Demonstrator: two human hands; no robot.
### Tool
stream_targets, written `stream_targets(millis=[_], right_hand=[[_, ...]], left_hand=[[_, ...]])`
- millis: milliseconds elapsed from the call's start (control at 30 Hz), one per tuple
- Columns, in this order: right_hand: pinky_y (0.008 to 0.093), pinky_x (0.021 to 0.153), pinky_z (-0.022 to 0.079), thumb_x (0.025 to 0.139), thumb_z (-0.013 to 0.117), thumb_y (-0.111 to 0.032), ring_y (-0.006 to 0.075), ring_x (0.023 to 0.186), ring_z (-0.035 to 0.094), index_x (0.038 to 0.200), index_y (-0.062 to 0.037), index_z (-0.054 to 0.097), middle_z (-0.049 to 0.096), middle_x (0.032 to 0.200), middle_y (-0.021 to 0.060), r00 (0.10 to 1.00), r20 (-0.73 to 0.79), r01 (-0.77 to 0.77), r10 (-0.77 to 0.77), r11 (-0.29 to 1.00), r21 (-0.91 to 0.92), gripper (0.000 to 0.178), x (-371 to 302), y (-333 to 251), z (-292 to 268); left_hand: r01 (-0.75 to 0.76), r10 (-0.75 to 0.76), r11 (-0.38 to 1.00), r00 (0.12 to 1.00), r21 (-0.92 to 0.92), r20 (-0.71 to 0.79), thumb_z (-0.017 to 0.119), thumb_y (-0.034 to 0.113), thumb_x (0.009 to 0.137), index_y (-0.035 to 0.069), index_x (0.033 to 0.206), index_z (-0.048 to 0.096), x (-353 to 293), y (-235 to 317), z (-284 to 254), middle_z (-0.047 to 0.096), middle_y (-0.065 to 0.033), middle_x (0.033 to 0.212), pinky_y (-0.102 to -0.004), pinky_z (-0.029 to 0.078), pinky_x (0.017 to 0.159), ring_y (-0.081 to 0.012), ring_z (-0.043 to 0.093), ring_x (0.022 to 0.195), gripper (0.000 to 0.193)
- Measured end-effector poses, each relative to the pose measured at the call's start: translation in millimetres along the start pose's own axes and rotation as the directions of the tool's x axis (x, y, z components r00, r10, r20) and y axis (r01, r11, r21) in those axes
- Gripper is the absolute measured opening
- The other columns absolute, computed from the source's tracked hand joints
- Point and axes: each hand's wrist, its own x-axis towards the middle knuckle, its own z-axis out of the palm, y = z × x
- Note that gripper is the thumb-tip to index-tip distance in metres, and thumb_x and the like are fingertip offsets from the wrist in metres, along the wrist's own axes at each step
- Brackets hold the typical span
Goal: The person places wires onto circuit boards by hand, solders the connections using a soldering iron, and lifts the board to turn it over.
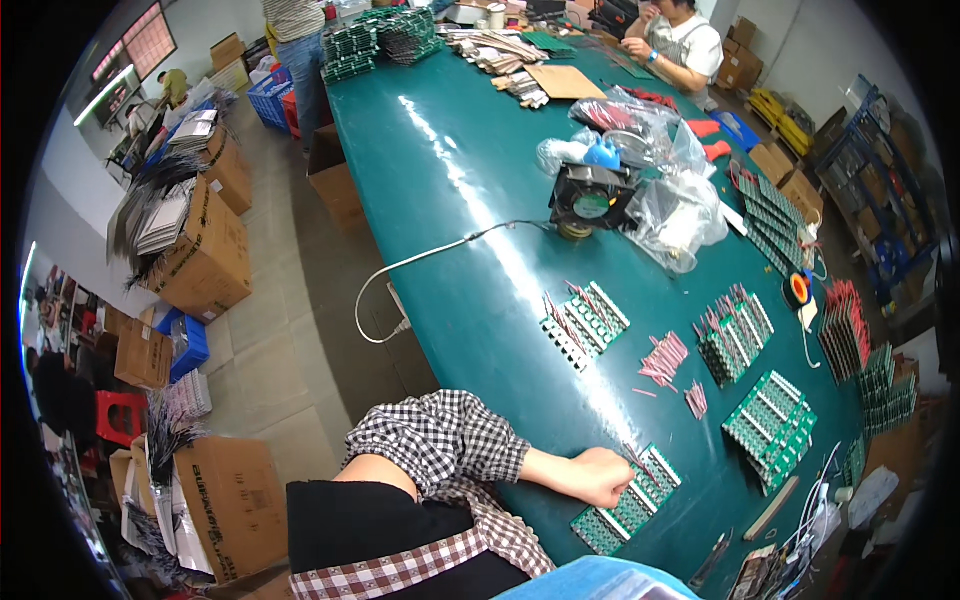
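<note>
My left hand curls knuckles-up over one green circuit-board panel at the lower center of the frame; whether its fingers grip anything, I cannot tell. At left, one cardboard box brims with pale sheets and dark strands, and one blue bin has contents too small to make out. Right of center lie two piles of pink tubes, below one black fan.
</note>
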Motion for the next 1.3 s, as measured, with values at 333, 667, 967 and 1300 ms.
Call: stream_targets(millis=[333, 667, 967, 1300], right_hand=[[0.0358, 0.074, 0.050, 0.099, 0.055, -0.052, 0.0162, 0.089, 0.057, 0.120, -0.0107, 0.055, 0.059, 0.104, -0.0014, 0.979, 0.157, -0.122, 0.132, 0.990, -0.072, 0.046, -12, 5, 24], [0.0364, 0.074, 0.058, 0.100, 0.059, -0.037, 0.0223, 0.090, 0.063, 0.126, -0.0036, 0.048, 0.061, 0.104, 0.0082, 0.994, 0.018, 0.105, -0.110, 0.856, -0.506, 0.044, -67, 13, 69], [0.0403, 0.071, 0.065, 0.093, 0.068, -0.032, 0.0276, 0.083, 0.070, 0.128, 0.0090, 0.049, 0.064, 0.102, 0.0184, 0.981, 0.045, 0.173, -0.187, 0.763, -0.623, 0.057, -95, 28, 74], [0.0391, 0.068, 0.064, 0.090, 0.070, -0.033, 0.0270, 0.080, 0.070, 0.123, 0.0109, 0.053, 0.063, 0.098, 0.0180, 0.976, -0.003, 0.159, -0.220, 0.715, -0.681, 0.057, -91, 35, 87]], left_hand=[[0.040, -0.040, 0.999, 0.999, 0.001, 0.031, 0.069, 0.017, 0.071, 0.007, 0.074, 0.061, 1, 5, -7, 0.066, -0.0124, 0.076, -0.0471, 0.051, 0.064, -0.0348, 0.066, 0.073, 0.013], [0.163, -0.162, 0.987, 0.982, 0.002, 0.099, 0.072, 0.014, 0.074, 0.009, 0.080, 0.069, 10, 3, -13, 0.068, -0.0078, 0.079, -0.0356, 0.055, 0.062, -0.0222, 0.068, 0.068, 0.008], [0.223, -0.216, 0.973, 0.969, -0.051, 0.119, 0.073, 0.008, 0.075, 0.005, 0.081, 0.067, 16, 8, -14, 0.058, -0.0006, 0.071, -0.0244, 0.044, 0.054, -0.0058, 0.051, 0.057, 0.008], [0.174, -0.177, 0.984, 0.980, 0.047, 0.086, 0.070, 0.009, 0.074, 0.008, 0.075, 0.063, 15, 11, -9, 0.062, -0.0035, 0.069, -0.0352, 0.051, 0.055, -0.0209, 0.064, 0.059, 0.008]])
